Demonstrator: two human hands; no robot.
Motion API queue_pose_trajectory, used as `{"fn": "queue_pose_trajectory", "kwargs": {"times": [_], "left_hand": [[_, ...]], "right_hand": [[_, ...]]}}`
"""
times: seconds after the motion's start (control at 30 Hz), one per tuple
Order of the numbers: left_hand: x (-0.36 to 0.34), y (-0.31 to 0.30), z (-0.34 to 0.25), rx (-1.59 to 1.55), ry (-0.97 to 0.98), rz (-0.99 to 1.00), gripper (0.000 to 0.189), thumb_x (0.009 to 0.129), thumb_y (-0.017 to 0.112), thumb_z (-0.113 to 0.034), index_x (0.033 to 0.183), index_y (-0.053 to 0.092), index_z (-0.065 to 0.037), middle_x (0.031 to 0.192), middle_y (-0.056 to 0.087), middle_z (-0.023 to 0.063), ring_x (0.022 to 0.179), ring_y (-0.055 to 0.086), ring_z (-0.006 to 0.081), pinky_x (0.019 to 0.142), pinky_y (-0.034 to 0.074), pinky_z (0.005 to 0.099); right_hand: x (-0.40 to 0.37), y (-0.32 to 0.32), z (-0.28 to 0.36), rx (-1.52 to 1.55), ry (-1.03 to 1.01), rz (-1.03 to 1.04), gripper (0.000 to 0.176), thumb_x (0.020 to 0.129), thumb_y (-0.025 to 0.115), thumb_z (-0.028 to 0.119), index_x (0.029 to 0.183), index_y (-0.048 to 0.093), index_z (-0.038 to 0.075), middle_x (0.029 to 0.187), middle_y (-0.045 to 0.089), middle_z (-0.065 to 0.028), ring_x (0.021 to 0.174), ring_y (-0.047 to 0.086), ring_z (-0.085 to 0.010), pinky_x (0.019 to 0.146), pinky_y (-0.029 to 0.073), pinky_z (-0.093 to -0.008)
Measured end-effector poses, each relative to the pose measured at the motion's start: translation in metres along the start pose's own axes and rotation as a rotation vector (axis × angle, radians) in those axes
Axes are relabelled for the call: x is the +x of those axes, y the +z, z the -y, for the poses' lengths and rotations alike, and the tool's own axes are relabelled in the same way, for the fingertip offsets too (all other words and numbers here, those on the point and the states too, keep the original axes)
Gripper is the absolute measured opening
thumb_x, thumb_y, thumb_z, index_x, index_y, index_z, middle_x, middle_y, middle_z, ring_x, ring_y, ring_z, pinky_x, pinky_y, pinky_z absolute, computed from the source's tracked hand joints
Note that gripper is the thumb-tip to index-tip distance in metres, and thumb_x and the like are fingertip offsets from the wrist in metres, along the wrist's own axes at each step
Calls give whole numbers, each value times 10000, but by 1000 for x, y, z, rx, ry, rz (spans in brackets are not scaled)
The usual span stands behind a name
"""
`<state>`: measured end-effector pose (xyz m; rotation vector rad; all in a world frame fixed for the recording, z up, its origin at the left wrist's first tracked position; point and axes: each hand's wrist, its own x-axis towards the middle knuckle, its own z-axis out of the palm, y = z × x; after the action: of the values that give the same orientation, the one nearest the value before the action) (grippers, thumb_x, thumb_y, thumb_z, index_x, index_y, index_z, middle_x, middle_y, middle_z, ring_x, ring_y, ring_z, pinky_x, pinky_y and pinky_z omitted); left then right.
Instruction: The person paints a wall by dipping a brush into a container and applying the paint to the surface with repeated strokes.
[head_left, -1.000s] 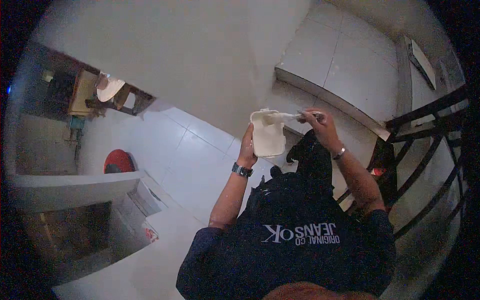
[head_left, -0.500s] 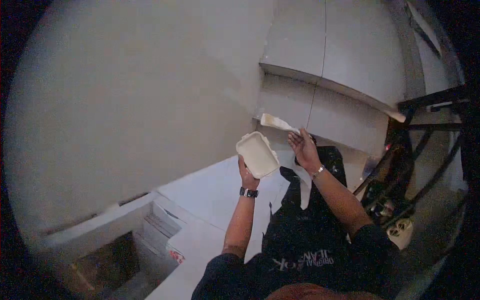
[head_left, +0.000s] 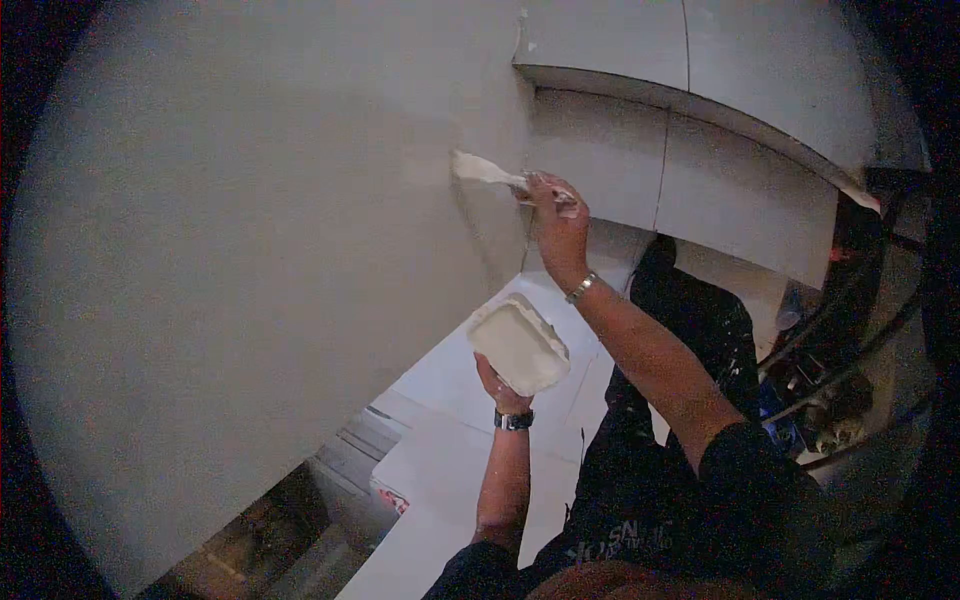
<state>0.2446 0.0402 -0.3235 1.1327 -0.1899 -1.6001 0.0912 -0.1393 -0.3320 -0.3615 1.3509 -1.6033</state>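
My left hand [head_left: 502, 384] is wrapped round the lower end of a rectangular tub [head_left: 518, 345] with off-white paint in it and smears along its rim. A paintbrush [head_left: 487, 169] is gripped by its handle in my right hand [head_left: 560, 228], above and to the right of the tub. Its bristles, coated in white, point left and seem to touch the pale wall [head_left: 280, 220]. A faint shadow falls below the brush on the wall.
White cabinets [head_left: 600, 140] with a protruding ledge are on the upper right. Below lies a white surface [head_left: 450, 455], with an opening [head_left: 260, 545] at its lower left. Dark bars [head_left: 850, 370] and assorted items stand on the right.
My right hand has moved up and left, bringing the brush from near the cabinets to the wall. The tub sits slightly lower in view, and the camera view has shifted.
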Motion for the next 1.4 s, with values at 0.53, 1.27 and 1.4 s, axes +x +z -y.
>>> {"fn": "queue_pose_trajectory", "kwargs": {"times": [0.53, 1.27, 1.4], "left_hand": [[-17, -8, 0, -17, -41, -81, 836, 798, 484, -645, 1428, 249, -148, 1413, 357, 132, 1232, 398, 415, 1003, 305, 641], [-25, 20, -11, 114, -20, -122, 825, 801, 484, -639, 1410, 289, -118, 1394, 387, 138, 1228, 407, 396, 989, 339, 609], [-19, -19, -2, 33, -39, -151, 826, 803, 484, -637, 1411, 283, -114, 1395, 384, 139, 1227, 406, 399, 988, 343, 608]], "right_hand": [[1, 28, 35, 404, -1, 141, 245, 917, 582, 193, 1005, 619, -32, 886, 659, -84, 845, 619, -139, 800, 495, -275], [-14, 58, 96, 531, 51, 297, 217, 922, 567, 166, 976, 637, -33, 898, 671, -80, 836, 638, -149, 786, 494, -268], [26, 49, 35, 256, 40, 170, 236, 922, 573, 200, 936, 641, -25, 887, 674, -85, 829, 635, -147, 787, 496, -279]]}}
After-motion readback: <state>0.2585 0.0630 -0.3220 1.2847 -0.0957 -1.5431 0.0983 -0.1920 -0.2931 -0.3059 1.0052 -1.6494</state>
